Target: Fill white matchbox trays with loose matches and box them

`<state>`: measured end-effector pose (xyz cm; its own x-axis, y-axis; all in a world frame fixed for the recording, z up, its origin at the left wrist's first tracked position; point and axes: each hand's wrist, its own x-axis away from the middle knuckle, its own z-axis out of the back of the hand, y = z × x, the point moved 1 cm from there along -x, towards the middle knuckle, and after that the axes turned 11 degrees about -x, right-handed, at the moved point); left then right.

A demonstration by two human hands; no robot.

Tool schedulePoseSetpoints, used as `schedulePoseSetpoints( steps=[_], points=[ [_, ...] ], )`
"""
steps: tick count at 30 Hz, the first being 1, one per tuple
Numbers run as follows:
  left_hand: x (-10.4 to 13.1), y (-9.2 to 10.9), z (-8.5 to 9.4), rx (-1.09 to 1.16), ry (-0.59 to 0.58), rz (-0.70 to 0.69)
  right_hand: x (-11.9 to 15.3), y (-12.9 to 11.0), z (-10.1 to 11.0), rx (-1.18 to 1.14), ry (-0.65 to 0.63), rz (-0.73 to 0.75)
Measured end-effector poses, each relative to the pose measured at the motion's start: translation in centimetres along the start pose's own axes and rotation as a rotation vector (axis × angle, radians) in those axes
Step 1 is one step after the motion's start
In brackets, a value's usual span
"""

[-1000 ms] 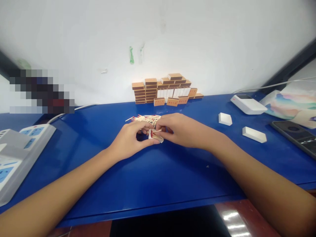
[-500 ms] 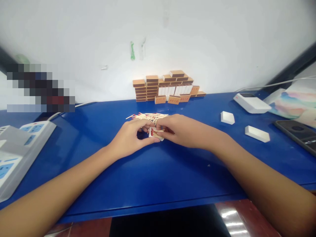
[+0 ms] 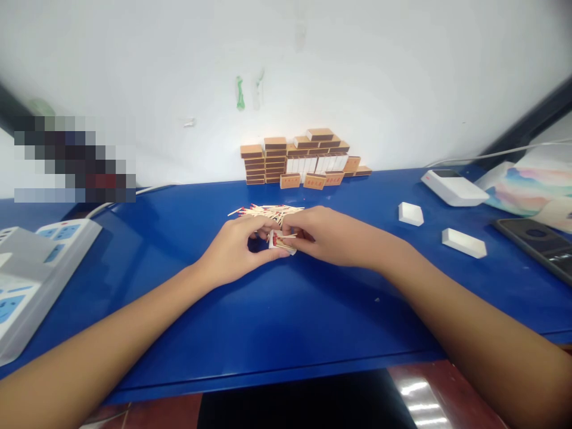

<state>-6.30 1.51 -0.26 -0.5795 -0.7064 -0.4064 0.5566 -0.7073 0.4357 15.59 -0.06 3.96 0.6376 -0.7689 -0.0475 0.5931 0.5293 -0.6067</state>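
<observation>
A small white matchbox tray (image 3: pixel 271 243) with red-headed matches in it sits between my hands above the blue table. My left hand (image 3: pixel 235 247) grips the tray from the left, its thumb along the near side and its fingers behind. From the right, my right hand (image 3: pixel 319 235) pinches matches (image 3: pixel 289 236) over the tray, fingertips at its opening. How many matches it holds I cannot tell. Just behind the hands lies a loose heap of matches (image 3: pixel 268 211), partly covered by the fingers.
Stacked matchboxes (image 3: pixel 276 161) stand against the white wall. On the right are two white tray-like pieces (image 3: pixel 410 214) (image 3: pixel 464 243), a white device (image 3: pixel 454 187), a dark phone (image 3: pixel 536 247) and a colourful bag (image 3: pixel 536 187). A power strip (image 3: pixel 58 262) lies at the left.
Both hands stay in nearly the same place. The matches in my right fingers have shifted very slightly at the tray; the camera view has moved a little.
</observation>
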Motion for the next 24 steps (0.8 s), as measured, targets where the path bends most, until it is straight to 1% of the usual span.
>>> schedulePoseSetpoints(
  steps=[24],
  points=[
    [-0.03, -0.01, 0.03, -0.005, 0.0, -0.001, 0.0, -0.06, -0.06, -0.002, 0.014, -0.016]
  ],
)
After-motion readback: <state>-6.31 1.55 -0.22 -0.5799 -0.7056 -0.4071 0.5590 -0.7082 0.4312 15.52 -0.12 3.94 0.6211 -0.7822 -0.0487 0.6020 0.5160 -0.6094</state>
